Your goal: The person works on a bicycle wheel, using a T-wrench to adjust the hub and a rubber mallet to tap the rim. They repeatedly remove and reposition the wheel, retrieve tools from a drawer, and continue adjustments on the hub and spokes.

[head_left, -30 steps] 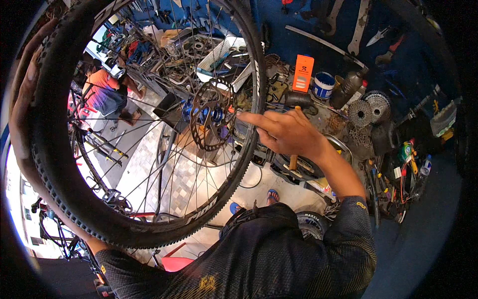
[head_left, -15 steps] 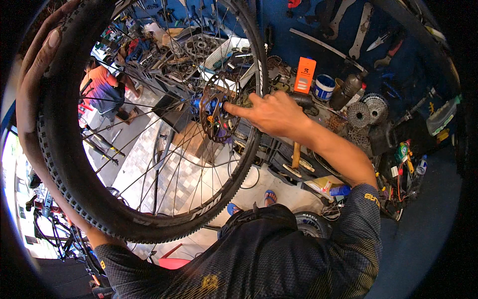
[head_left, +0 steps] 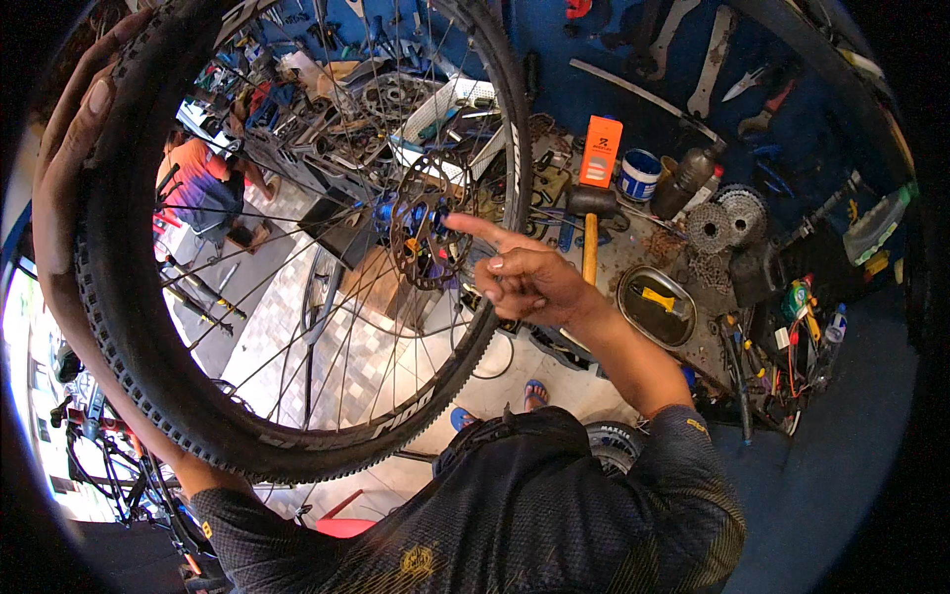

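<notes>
Since half a second ago, the right hand (head_left: 539, 280) has dropped lower and turned, and the oval tray (head_left: 626, 309) and more of the mallet (head_left: 592, 202) now show. Its pointing finger sticks out by the blue hub (head_left: 385, 214), in the middle of the disc brake rotor (head_left: 403, 247), but I cannot tell if it touches, and its other fingers curl in. Well apart from it, the left hand (head_left: 77, 134) holds the bumpy tire (head_left: 112, 267) of the bike wheel (head_left: 404, 420), which is up on the left side.
</notes>
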The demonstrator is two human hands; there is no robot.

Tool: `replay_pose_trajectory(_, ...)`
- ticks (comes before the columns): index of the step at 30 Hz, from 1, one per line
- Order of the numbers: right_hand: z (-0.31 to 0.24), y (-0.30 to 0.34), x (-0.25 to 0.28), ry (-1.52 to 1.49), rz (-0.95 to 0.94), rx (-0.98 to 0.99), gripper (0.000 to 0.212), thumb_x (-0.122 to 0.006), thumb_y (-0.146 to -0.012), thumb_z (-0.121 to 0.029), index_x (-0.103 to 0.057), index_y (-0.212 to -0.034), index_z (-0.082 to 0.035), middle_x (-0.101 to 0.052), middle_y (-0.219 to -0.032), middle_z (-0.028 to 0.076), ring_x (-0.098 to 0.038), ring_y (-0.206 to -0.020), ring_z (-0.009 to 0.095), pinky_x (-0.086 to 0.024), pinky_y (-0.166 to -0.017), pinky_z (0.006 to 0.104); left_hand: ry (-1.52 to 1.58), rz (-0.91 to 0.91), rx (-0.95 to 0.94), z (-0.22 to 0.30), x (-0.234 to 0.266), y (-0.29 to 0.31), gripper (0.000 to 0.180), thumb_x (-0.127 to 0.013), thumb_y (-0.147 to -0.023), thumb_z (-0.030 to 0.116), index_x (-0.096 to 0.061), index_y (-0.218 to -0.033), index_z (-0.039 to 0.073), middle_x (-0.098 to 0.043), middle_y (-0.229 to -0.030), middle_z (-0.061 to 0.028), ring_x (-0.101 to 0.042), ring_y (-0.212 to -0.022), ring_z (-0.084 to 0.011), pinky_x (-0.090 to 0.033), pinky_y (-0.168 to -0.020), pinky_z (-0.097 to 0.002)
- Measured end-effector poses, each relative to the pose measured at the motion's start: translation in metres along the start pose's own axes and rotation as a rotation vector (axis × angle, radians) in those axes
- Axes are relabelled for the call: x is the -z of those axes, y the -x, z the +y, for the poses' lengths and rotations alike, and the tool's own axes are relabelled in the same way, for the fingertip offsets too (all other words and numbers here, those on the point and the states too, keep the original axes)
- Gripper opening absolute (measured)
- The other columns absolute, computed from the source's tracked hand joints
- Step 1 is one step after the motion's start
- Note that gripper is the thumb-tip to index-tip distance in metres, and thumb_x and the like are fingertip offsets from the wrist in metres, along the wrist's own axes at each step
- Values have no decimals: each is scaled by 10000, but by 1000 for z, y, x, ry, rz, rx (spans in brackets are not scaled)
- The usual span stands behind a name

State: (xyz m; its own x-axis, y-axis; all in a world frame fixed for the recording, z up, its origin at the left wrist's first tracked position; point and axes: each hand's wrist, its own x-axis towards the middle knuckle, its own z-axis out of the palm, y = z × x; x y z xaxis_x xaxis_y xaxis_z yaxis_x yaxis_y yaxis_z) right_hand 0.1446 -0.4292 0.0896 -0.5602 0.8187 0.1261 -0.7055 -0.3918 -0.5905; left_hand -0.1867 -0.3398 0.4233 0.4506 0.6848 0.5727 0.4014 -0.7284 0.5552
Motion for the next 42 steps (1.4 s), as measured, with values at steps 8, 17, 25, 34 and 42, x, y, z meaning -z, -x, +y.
replay_pose_trajectory(8,12,-12,-5,492,62,149,762,-517,-963,-37,-198,-1650,-115,-629,-979,118,-479,-479,99,-409,-425,304,-56,-61,-29,-42,24,-4,673,-682,-965,454,-512,-1490,69,-571,-1452,-165,-564,-1306,-289,-441,-1100,-420)
replay_pose_trajectory(17,-17,-8,-12,2476,395,393,685,-647,-900,-117,-477,-1544,-278,-609,-878,101,-650,-626,268,-556,-570,399,-72,121,7,-36,2,14,704,-637,-1003,478,-459,-1529,45,-579,-1454,-150,-604,-1282,-248,-499,-1057,-364)
replay_pose_trajectory(25,-16,-25,-1,1058,146,114,644,-688,-964,-141,-442,-1555,-78,-585,-719,-4,-506,-652,56,-427,-578,278,6,91,52,-15,-10,19,592,-614,-993,496,-582,-1457,129,-633,-1376,-191,-605,-1290,-302,-449,-1131,-390)
replay_pose_trajectory(34,-23,-6,7,180,89,16,612,-530,-982,-63,-370,-1569,-1,-588,-854,62,-369,-435,31,-265,-380,195,250,178,126,14,-23,23,501,-484,-1078,373,-566,-1453,51,-633,-1377,-169,-608,-1280,-237,-440,-1131,-351)
replay_pose_trajectory(42,-15,16,-10,2291,511,373,558,-662,-870,-114,-642,-1412,-244,-672,-891,90,-603,-648,224,-523,-650,357,-105,57,-337,-123,20,-68,509,-538,-1041,146,-449,-1521,1,-575,-1455,-161,-557,-1342,-239,-405,-1165,-369)
